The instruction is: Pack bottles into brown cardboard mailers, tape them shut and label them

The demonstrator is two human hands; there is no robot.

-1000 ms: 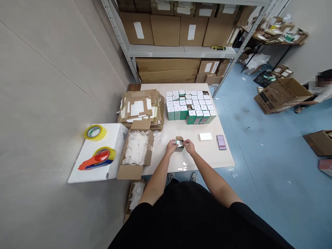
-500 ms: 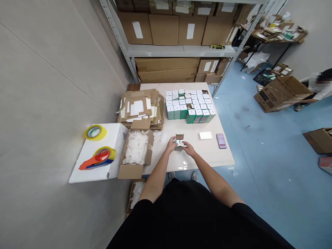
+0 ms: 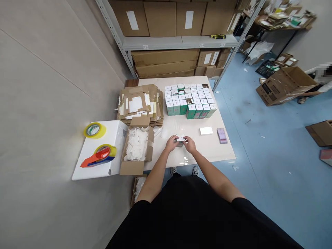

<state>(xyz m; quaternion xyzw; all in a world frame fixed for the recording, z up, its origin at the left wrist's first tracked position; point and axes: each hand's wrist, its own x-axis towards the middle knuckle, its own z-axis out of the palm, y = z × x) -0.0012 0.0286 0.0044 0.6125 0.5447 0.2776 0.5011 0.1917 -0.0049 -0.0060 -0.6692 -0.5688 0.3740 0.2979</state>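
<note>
A small carton stands at the near part of the white table, its white top flap folded down over the opening. My left hand grips its left side with the fingers curled. On the other side, my right hand has its fingers closed at the right edge of the flap. Beyond my hands, rows of green-and-white cartons stand upright, a few with open tops. To the right lie a flat white box and a purple stack.
Left of the table, an open cardboard box holds white paper pieces. Flattened cardboard is piled behind it. Yellow tape rolls and an orange tape dispenser rest on a white block. A metal shelf with cartons spans the back.
The carton's raised flap has come down over its top, and my hands have closed in around it. The whole view has shifted slightly.
</note>
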